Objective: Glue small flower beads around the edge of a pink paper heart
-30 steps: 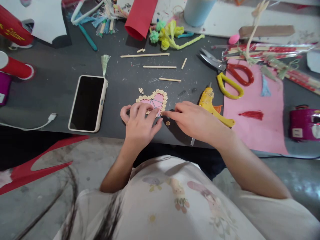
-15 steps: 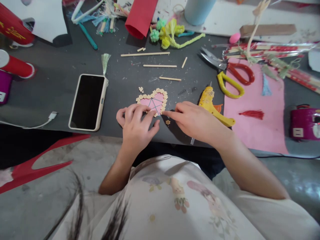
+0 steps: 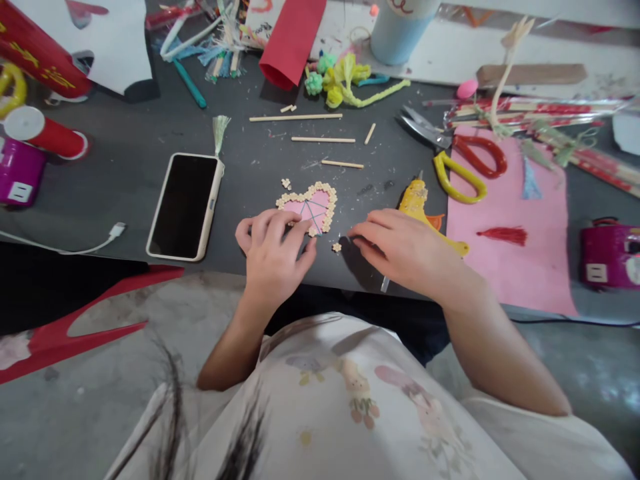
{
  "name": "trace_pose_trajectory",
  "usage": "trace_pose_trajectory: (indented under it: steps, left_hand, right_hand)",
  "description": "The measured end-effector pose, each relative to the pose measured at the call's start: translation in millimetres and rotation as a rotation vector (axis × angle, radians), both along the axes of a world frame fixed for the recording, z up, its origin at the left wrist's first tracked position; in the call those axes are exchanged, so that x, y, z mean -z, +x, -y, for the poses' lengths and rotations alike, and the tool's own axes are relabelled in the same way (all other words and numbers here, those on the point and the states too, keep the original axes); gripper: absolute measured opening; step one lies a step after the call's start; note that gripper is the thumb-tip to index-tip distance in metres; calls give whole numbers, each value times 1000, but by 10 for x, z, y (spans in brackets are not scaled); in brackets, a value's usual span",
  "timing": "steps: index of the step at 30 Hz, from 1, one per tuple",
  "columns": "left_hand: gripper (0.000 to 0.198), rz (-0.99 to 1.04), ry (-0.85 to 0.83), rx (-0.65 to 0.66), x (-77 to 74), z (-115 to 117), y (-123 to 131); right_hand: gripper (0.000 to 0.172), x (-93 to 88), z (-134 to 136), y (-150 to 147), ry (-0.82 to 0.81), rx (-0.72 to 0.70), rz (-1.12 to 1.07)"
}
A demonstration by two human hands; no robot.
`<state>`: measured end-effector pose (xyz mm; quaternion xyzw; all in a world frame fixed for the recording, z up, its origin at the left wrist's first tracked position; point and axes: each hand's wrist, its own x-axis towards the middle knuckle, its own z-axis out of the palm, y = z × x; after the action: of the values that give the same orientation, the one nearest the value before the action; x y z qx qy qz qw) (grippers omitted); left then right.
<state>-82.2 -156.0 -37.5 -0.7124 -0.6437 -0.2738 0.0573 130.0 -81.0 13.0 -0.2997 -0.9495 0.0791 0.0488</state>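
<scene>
A pink heart point(image 3: 320, 200) with dark lines across it and a border of small cream flower-like pieces lies on the dark table. My left hand point(image 3: 275, 243) rests over its lower left part, fingers spread. To the right of the heart, my right hand point(image 3: 400, 247) hovers with its fingers apart and nothing visible between them. One loose cream piece point(image 3: 337, 247) lies between the two hands, and a small cluster point(image 3: 286, 183) sits above the heart. Beneath and behind my right hand is a yellow glue gun point(image 3: 414, 199).
A phone point(image 3: 183, 207) lies to the left. Thin sticks point(image 3: 323, 140) are beyond the heart. Scissors point(image 3: 467, 160) overlap a pink sheet point(image 3: 515, 273) on the right. Yellow and green fuzzy stems point(image 3: 345, 80), a red roll point(image 3: 293, 43) and a blue cup point(image 3: 403, 33) stand or lie farther back.
My right hand has drawn back to the right, away from the heart's edge, and its fingers have parted. My left hand stays on the heart. The camera view has shifted slightly.
</scene>
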Motion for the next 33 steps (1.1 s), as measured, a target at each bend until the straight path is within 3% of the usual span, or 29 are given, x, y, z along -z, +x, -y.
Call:
trace_pose_trajectory:
  steps: [8, 12, 18, 25, 33]
  left_hand:
    - [14, 86, 39, -154, -47, -3, -157]
    - [15, 112, 19, -211, -64, -21, -248]
    - [17, 103, -26, -196, -88, -106, -369]
    - [19, 71, -117, -148, -112, -253, -424]
    - [20, 86, -28, -91, -11, -273, -410]
  right_hand:
    - [12, -53, 49, 121, -83, 121, -41]
    - [18, -55, 81, 135, -125, 129, -9]
    - [26, -28, 19, 99, -73, 54, 48]
    - [25, -103, -279, -179, 13, -16, 160]
    - [21, -82, -574, -518, 17, -77, 135]
